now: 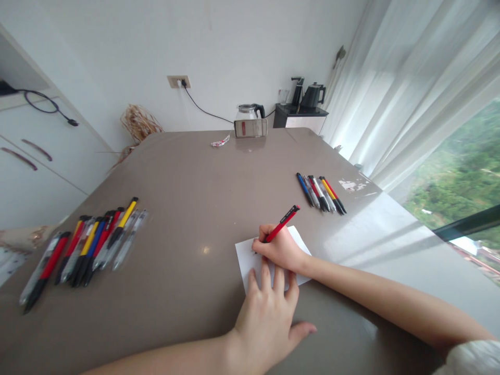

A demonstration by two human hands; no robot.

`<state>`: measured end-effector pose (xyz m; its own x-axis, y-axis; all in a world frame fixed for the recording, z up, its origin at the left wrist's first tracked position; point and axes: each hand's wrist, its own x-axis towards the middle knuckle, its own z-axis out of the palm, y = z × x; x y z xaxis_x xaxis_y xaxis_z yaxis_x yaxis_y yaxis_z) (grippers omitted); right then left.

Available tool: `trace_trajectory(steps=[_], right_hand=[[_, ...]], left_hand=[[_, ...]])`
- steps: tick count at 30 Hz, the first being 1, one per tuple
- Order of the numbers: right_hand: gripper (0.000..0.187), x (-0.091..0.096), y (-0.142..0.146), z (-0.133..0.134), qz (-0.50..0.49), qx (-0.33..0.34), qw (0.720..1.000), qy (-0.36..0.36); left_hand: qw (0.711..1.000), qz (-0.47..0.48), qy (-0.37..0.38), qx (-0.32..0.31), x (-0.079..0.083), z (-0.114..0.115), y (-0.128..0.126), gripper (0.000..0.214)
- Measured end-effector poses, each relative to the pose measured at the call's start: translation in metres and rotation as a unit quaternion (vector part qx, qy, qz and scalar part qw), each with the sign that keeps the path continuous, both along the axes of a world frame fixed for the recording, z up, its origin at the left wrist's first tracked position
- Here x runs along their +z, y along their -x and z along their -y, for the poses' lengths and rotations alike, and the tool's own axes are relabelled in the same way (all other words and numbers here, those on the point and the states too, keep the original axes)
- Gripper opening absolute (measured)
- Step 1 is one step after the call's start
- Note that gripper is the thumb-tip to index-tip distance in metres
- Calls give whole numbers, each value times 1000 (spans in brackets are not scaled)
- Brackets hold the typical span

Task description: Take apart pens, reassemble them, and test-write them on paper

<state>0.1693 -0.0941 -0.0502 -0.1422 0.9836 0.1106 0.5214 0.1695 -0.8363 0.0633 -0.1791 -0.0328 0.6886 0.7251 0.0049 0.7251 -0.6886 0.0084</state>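
My right hand [278,248] is closed round a red pen [282,223], its tip down on a small white sheet of paper [246,256] lying on the brown table [203,177]. Fingers spread, my left hand [269,312] lies flat on the near edge of that paper and holds it down. Part of the sheet is hidden under both hands.
A row of several pens [84,245] in red, yellow, blue and clear lies at the left of the table. Another small group of pens [321,192] lies to the right beyond the paper. A glass kettle [250,121] stands at the far edge. A window with curtains is on the right.
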Motion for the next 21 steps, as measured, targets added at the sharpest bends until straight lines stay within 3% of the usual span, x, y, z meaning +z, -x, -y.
trace_trajectory(steps=[21], right_hand=[[19,-1,-1,0,1,-2,1000,-2]], left_hand=[[1000,5,5,-5,-1,-1,-1,70]])
